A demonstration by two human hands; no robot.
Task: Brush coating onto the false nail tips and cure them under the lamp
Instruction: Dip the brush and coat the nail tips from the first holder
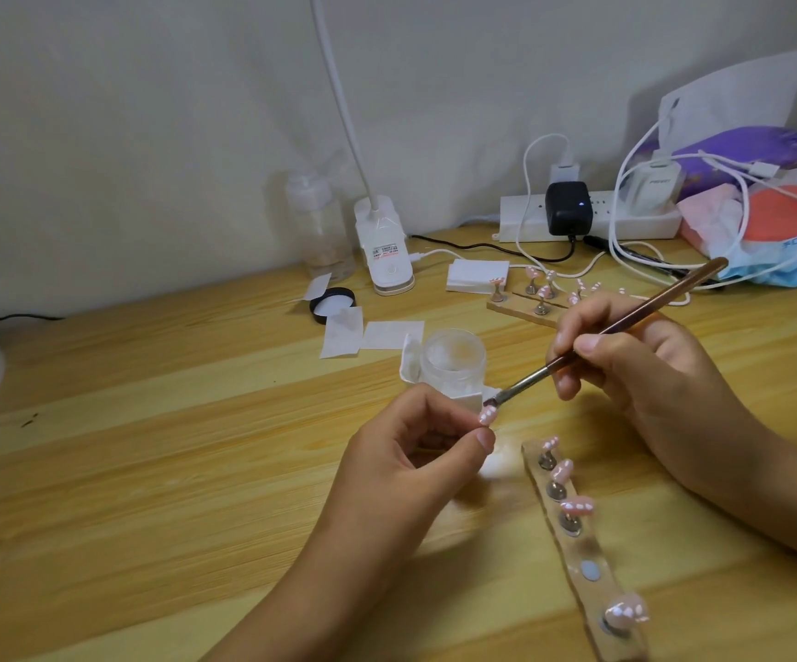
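The left hand (415, 451) pinches a pink nail tip (488, 415) between the thumb and the curled fingers, above the wooden table (196, 422), just in front of an open clear jar (454, 358). The right hand (635, 370) grips a thin brush (673, 293) with the thumb and fingers closed on its handle. The long axis of the brush runs from upper right down to lower left, and the bristles point at the nail tip and touch it. Other pink tips stand on a holder strip (578, 549) near the right forearm.
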